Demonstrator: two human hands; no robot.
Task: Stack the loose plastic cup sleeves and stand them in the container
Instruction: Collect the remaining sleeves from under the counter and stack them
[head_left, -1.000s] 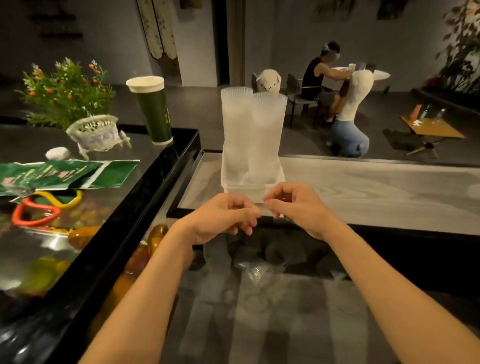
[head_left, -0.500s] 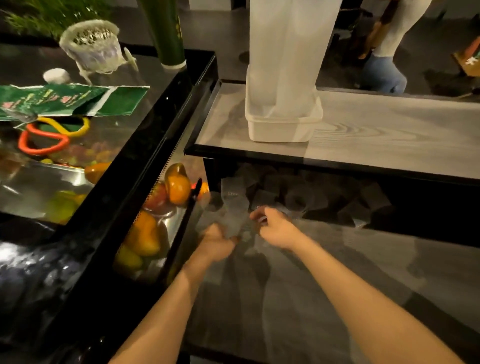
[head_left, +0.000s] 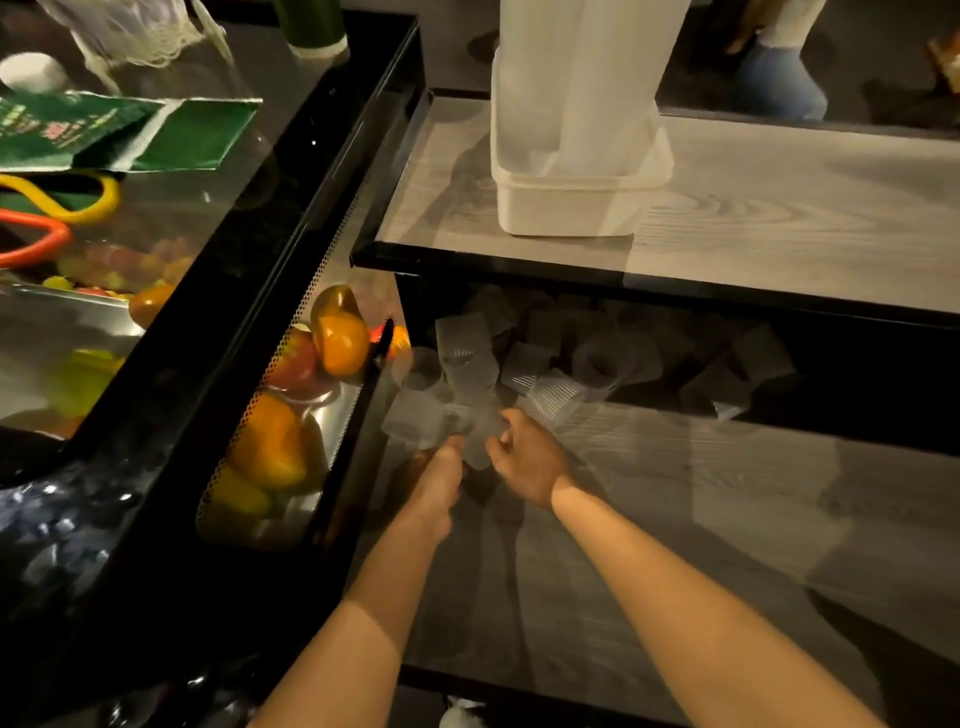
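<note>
Head view, L to R. Far L: black display case (head_left: 291, 218) w/ fruit (head_left: 337, 343) behind its perforated side; not involved.

Left hand (head_left: 441, 480): a sec ago it was up at the container's front rim; it is now down on the lower shelf (head_left: 675, 493), at the near L edge of the pile. Seen from the back, fingers tucked under and blurred, so cannot tell whether they grip or only touch a sleeve.

Nearest sleeve (head_left: 478, 439): translucent, lying between the two hands at the front of the pile.

Right hand (head_left: 532, 462): also dropped from the container in the last sec. Thumb and fingers are curled and appear to pinch the nearest sleeve; motion blur, so grip quality not confirmed.

Loose sleeves (head_left: 597, 364): scattered heap running R along the lower shelf, partly in shadow under the upper shelf (head_left: 779, 218). Many left, lying at all angles.

Container (head_left: 571, 208): white tub on the upper shelf, position unchanged, two tall stacks (head_left: 587, 78) standing upright in it, tops out of frame.

Assessment: the drop from tub to pile points to a fresh pick-up round starting. Task part done; most of the nesting work appears to remain. Thin, see-through sleeves likely flex and slip, so nesting needs care.
</note>
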